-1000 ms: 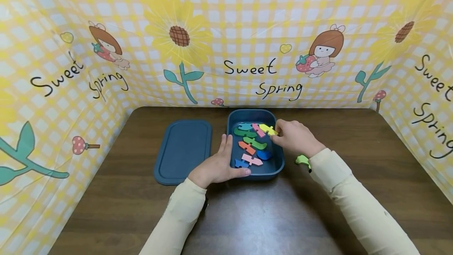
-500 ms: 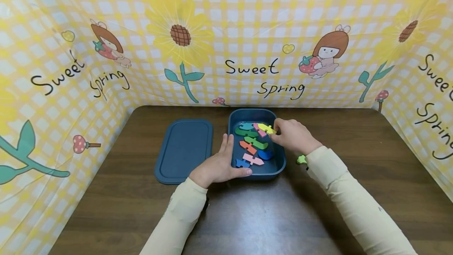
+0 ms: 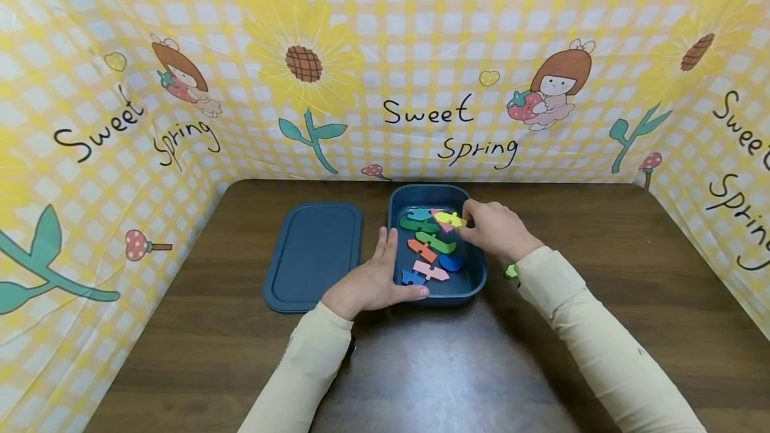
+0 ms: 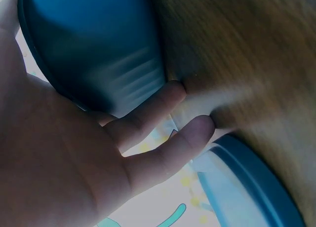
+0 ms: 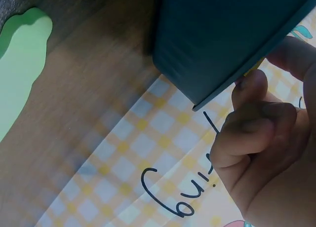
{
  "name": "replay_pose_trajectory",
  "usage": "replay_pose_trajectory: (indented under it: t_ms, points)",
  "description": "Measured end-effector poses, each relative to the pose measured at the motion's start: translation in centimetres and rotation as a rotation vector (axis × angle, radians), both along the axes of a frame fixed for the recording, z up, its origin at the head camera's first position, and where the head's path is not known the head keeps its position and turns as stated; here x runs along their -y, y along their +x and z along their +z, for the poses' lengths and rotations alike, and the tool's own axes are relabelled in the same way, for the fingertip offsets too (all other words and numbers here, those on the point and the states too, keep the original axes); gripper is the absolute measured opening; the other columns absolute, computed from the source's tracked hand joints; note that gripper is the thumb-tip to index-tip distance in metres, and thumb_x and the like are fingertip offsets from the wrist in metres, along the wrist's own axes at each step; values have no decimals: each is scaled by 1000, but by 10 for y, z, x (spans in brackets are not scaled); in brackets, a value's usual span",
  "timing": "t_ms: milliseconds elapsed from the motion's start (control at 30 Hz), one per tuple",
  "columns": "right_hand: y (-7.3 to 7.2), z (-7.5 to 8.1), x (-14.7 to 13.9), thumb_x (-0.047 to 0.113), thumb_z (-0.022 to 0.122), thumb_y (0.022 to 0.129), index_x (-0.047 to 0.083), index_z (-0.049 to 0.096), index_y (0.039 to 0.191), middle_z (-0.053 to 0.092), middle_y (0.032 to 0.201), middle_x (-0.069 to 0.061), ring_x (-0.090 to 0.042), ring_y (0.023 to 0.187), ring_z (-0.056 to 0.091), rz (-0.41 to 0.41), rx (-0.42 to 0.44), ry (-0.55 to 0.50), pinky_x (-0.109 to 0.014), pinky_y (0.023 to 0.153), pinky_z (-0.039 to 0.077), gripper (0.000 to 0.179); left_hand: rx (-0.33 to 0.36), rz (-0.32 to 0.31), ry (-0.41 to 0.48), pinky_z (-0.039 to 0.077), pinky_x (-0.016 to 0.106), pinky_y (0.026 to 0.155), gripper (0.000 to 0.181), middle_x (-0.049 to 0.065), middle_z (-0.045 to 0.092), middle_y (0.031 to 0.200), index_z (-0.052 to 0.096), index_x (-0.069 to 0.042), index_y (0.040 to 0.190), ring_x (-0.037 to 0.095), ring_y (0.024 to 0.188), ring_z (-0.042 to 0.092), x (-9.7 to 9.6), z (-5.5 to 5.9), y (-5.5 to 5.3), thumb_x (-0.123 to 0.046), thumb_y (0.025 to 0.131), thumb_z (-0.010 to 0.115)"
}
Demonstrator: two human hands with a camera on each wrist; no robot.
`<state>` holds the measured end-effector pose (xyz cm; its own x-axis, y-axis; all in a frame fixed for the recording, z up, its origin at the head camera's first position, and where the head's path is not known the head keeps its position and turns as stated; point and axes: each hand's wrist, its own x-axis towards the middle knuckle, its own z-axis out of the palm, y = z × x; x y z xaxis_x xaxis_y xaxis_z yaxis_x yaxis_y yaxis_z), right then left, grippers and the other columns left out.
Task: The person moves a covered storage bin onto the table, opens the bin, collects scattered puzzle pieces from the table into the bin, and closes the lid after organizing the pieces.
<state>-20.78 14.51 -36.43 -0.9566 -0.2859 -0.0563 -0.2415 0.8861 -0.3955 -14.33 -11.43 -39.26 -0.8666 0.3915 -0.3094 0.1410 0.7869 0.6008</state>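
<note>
A dark blue rectangular box (image 3: pixel 469 294) holds several colourful flat puzzle pieces. At its right rim, my right hand (image 3: pixel 498 227) pinches a yellow puzzle piece (image 3: pixel 448 219), which overlaps a pink piece (image 3: pixel 445 227) in the head view. From the right wrist, the box wall hides most of that yellow piece. My left hand (image 3: pixel 368 280) lies against the box's left side, fingers straight along the wall and thumb over the front corner. Two of its fingers (image 4: pixel 168 160) reach down beside the box in the left wrist view. Green, orange, pale pink and blue pieces lie inside.
A matching blue lid (image 3: pixel 313 256) lies flat on the brown table (image 3: pixel 198 353), left of the box. A light green piece (image 5: pixel 24 64) sits on the table to the right, partly behind my right sleeve. A yellow checked cloth (image 3: pixel 421 39) surrounds the table.
My right hand has moved slightly left with the yellow puzzle piece, which now covers part of the pink one. My right sleeve hides more of the light green piece. The left hand stays put.
</note>
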Motion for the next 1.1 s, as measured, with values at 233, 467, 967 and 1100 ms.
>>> replay_pose_trajectory:
  t_ms: [233,467,967,1100]
  points:
    - [2,-2,-4,30,72,96,2,59,130,69,101,-15,-27,80,61,-38,-29,-14,-42,73,56,46,-1,1,-5,37,53,109,122,2,-21,167,-13,-21,162,39,144,34,-1,0,0,-67,85,69]
    - [9,0,-20,27,66,100,4,61,128,63,82,-7,-25,72,57,-53,-78,-43,-37,62,49,37,-4,4,6,38,53,108,123,2,-21,166,-13,-20,162,39,144,33,-2,-1,-1,-66,84,71]
    - [45,-4,-95,16,66,98,1,69,111,72,98,-9,-22,82,67,47,-41,-11,-47,73,54,21,-21,-10,6,40,50,107,126,4,-20,167,-12,-18,162,38,144,34,-2,-3,-1,-70,82,70]
    - [55,-9,-117,16,66,98,1,70,111,71,95,-5,-21,82,66,54,-4,12,-47,71,53,20,-16,-13,5,40,50,107,126,3,-21,166,-13,-18,162,38,144,34,-1,-2,0,-70,82,70]
